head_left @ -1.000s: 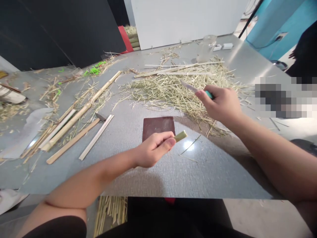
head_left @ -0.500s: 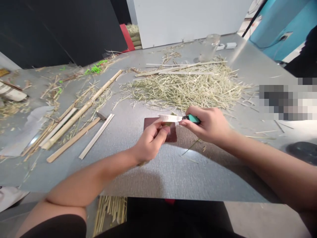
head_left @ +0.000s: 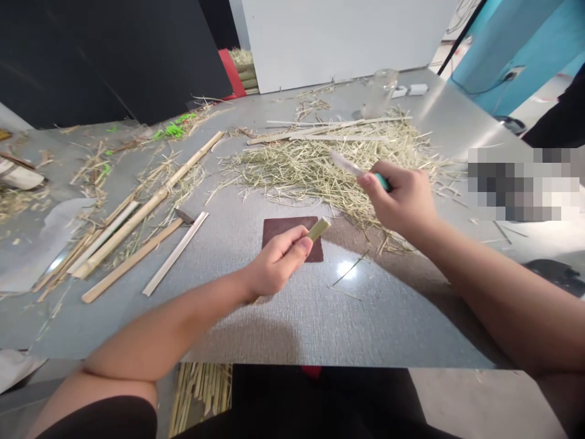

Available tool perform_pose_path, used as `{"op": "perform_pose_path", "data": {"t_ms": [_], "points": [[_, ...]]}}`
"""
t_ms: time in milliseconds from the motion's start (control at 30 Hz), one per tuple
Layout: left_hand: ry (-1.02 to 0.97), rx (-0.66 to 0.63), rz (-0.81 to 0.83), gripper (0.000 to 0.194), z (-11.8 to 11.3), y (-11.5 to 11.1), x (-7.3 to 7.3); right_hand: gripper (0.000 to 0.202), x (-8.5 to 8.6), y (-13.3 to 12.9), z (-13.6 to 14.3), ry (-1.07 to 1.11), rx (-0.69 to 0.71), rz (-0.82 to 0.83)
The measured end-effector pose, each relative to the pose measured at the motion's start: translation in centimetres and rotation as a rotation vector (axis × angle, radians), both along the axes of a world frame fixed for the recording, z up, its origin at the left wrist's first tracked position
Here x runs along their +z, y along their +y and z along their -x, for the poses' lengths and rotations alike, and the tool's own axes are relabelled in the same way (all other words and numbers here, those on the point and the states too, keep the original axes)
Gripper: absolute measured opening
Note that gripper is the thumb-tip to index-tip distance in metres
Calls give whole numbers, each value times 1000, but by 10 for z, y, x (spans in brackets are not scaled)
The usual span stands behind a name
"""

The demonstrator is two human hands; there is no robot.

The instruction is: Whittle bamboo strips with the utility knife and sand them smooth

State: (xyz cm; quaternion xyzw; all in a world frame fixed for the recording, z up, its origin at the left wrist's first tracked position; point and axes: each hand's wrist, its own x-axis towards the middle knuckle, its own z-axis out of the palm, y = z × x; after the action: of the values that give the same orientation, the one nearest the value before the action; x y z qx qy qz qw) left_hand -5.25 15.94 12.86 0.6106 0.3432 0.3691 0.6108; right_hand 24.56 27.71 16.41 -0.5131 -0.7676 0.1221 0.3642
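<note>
Bamboo is what the left hand (head_left: 276, 265) is gripping: a short pale-green strip (head_left: 317, 229), pinched between thumb and curled fingers, with its free end poking up and to the right above the dark red mat (head_left: 284, 227) on the grey bench (head_left: 320, 317). The right hand (head_left: 402, 198) is closing around the teal handle of a small knife (head_left: 354, 167), whose blade is pointing up and to the left over the pile of shavings (head_left: 338, 161), well apart from the strip.

The main risk, as I judge it, is lying in how little of the strip is showing beyond the left fingertips. If the blade is coming back to that short end, the thumb is sitting right beside the cutting line, and a slip could be nicking it. The strip is also hanging in the air rather than resting on the mat, so pressure from the blade could be twisting it out of the pinch. The blade looks blurred, so its exact angle is hard to tell. Loose shavings near the right wrist could be catching under the forearm. Longer bamboo slats (head_left: 137, 222) are lying to the left, clear of both hands.
</note>
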Motion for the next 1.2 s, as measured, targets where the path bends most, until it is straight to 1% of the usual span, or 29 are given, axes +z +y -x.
{"op": "perform_pose_path", "data": {"t_ms": [67, 133, 300, 400, 533, 667, 767, 833, 900, 933, 967, 1000, 1033, 1067, 1100, 1133, 1167, 1200], "points": [[-61, 54, -1, 44, -1, 5, -7, 86, -1, -11, 6, -17, 93, 20], [-93, 93, 13, 42, -2, 9, -11, 85, -2, -22, 12, -73, 155, 19], [-70, 118, 35, 47, -5, 10, -9, 85, -4, -32, 18, -225, 270, 12], [-59, 99, 19, 50, -6, 10, -7, 85, -2, -32, 18, -268, 283, 26], [-31, 102, 14, 49, -5, 9, -5, 87, -3, -33, 18, -277, 277, 31], [-1, 95, -4, 50, -4, 8, -8, 86, -5, -32, 19, -268, 295, 39], [-15, 49, -17, 49, -1, 10, -12, 85, -4, -30, 18, -256, 348, 102], [-23, -9, -23, 49, 3, 10, -11, 85, -2, -30, 17, -210, 442, 172], [28, -65, -54, 47, 6, 9, -4, 86, 0, -29, 17, -146, 571, 234], [81, -99, -83, 44, 7, 8, 1, 86, 0, -27, 16, -121, 616, 252], [125, -133, -122, 41, 9, 6, 7, 85, 0, -26, 16, -113, 628, 260], [177, -205, -172, 39, 9, 3, 13, 85, -1, -23, 16, -119, 600, 260], [245, -326, -210, 36, 10, 1, 18, 86, -2, -20, 15, -127, 540, 257], [263, -353, -230, 35, 10, -1, 21, 86, -4, -17, 14, -120, 459, 252], [261, -356, -218, 35, 10, -2, 22, 87, -6, -14, 13, -90, 374, 242], [246, -321, -190, 36, 11, -2, 22, 87, -9, -11, 12, -41, 309, 228], [207, -261, -164, 38, 11, -1, 19, 87, -12, -9, 11, 22, 275, 207], [165, -182, -144, 41, 11, 0, 16, 87, -14, -9, 9, 83, 272, 181]]}}
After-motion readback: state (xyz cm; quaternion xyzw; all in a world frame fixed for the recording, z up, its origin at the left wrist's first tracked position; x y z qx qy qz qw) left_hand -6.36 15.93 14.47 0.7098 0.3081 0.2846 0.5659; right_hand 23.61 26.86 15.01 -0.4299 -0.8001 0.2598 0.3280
